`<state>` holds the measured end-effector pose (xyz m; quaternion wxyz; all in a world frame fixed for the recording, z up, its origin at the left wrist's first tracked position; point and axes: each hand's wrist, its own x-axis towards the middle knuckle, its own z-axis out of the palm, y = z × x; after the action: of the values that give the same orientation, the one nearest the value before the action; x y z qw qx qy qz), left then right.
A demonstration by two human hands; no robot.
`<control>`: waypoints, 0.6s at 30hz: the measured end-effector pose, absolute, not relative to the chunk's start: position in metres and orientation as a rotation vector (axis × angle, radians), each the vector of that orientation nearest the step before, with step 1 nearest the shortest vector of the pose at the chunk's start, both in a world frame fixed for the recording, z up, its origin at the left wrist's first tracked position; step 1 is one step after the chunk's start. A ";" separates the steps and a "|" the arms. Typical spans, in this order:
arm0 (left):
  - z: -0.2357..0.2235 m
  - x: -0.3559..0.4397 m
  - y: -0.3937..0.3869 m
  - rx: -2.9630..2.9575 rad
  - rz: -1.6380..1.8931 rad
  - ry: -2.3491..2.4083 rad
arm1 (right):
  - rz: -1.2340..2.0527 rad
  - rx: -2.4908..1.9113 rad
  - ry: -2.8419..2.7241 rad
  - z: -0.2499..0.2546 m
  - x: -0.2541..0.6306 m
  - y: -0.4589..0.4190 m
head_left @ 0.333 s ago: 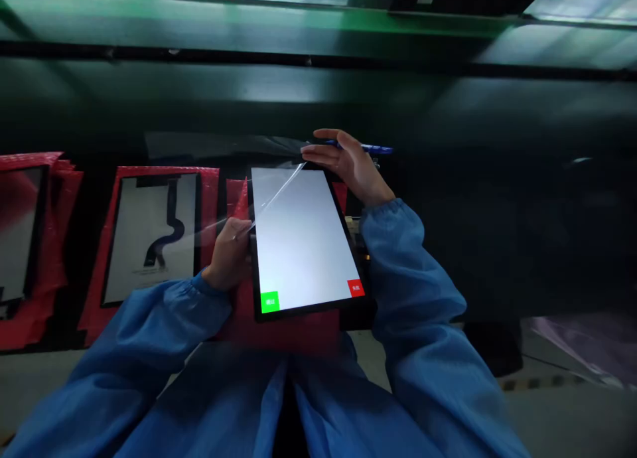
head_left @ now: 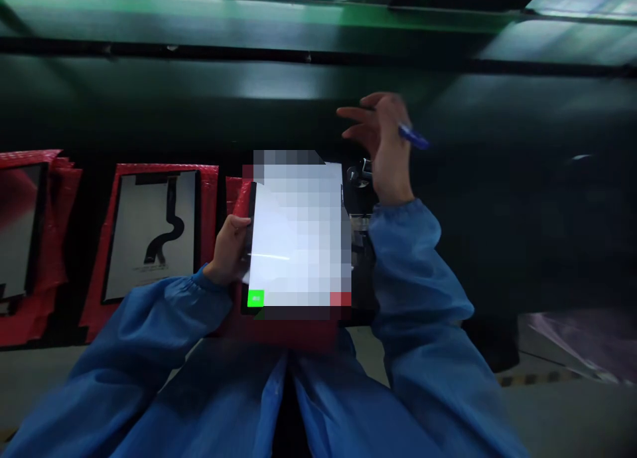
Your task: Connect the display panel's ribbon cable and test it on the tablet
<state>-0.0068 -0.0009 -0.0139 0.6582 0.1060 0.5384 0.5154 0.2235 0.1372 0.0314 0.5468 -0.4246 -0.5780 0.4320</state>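
My left hand [head_left: 229, 251] grips the left edge of a lit display screen [head_left: 293, 245], its thumb on the black border. The screen glows white, with a green square at its lower left corner and a red one at its lower right; much of its face is pixelated. A thin glint crosses the white area. Above the screen's upper right corner, apart from it, my right hand [head_left: 385, 136] is raised with its fingers spread and bent. A blue pen [head_left: 414, 137] is tucked in that hand and sticks out to the right.
Left of the screen, a display panel with a black ribbon cable [head_left: 172, 226] lies on a red bubble pouch [head_left: 94, 305]. Another panel [head_left: 22, 232] on stacked red pouches is at the far left. Small dark parts [head_left: 361, 176] sit under my right wrist.
My right hand has moved up and right, away from the screen's top edge. The clear film stretched between my hands no longer shows there. The screen has turned straighter and shifted slightly left.
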 end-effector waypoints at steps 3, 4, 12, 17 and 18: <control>-0.013 -0.006 0.003 0.223 1.164 1.189 | 0.830 -1.027 -1.466 0.056 0.225 0.106; -0.013 -0.004 0.003 0.215 1.153 1.164 | 0.803 -1.012 -1.537 0.061 0.223 0.093; -0.007 0.002 -0.001 0.179 1.086 1.024 | 0.488 -0.853 -2.525 0.024 0.196 0.021; -0.011 0.000 -0.001 0.156 1.170 1.160 | 0.338 -0.928 -2.470 0.013 0.216 -0.004; -0.012 0.000 -0.001 0.156 1.177 1.176 | 0.327 -0.943 -2.438 0.013 0.219 -0.008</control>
<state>0.0000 -0.0009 -0.0123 0.6707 0.0693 0.5219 0.5225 0.2195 -0.0084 0.0127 0.2511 -0.3465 -0.8958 0.1202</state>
